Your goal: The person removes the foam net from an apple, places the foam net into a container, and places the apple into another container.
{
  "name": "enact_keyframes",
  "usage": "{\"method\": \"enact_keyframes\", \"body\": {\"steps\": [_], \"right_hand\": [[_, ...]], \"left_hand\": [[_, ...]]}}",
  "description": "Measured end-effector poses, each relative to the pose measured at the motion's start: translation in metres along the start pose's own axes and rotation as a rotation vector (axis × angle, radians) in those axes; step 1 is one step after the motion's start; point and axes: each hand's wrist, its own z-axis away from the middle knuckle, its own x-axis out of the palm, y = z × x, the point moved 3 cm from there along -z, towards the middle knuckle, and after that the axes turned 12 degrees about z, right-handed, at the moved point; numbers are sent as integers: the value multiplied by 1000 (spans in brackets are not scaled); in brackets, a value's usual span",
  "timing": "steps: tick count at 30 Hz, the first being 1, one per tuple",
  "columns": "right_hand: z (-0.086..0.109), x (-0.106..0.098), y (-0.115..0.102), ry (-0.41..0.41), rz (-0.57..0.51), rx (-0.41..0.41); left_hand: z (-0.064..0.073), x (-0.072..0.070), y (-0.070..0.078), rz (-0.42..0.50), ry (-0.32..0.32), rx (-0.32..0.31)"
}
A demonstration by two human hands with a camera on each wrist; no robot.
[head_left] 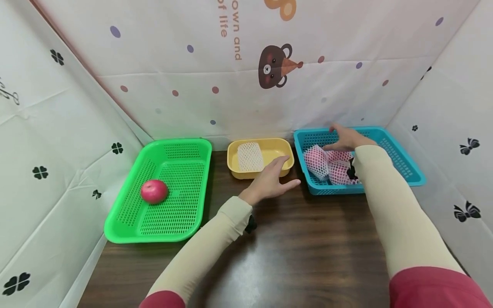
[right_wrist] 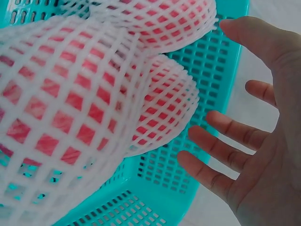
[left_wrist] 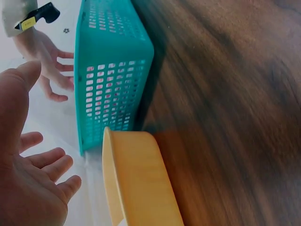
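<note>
My right hand [head_left: 348,139] is over the blue basket [head_left: 414,177], fingers spread and relaxed, gripping nothing. Below it in the basket lie three pink-red round fruits, each in a white foam net; one netted fruit [head_left: 316,161] is at the left side. In the right wrist view the thumb tip comes close to a netted fruit [right_wrist: 164,21], and a larger netted fruit [right_wrist: 61,108] fills the left. My left hand [head_left: 269,182] hovers at the front right of the yellow container [head_left: 275,147], its fingers extended and thumb apart, holding nothing. A white foam net [head_left: 250,157] lies flat in that container.
At the left, a green basket [head_left: 204,188] holds one bare red round fruit [head_left: 154,191]. All three containers stand on a dark wooden table [head_left: 300,248]. Printed white sheets [head_left: 173,60] enclose the back and sides, close behind the containers.
</note>
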Motion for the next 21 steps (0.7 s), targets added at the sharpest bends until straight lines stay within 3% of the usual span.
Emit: {"method": "enact_keyframes", "body": {"steps": [9, 14, 21], "right_hand": [[-11, 2, 1, -40, -11, 43], [-17, 5, 10, -65, -11, 80], [-18, 11, 29, -91, -19, 131]], "left_hand": [[-4, 14, 3, 15, -1, -6], [-8, 23, 4, 17, -4, -31], [-15, 36, 7, 41, -12, 1]]}}
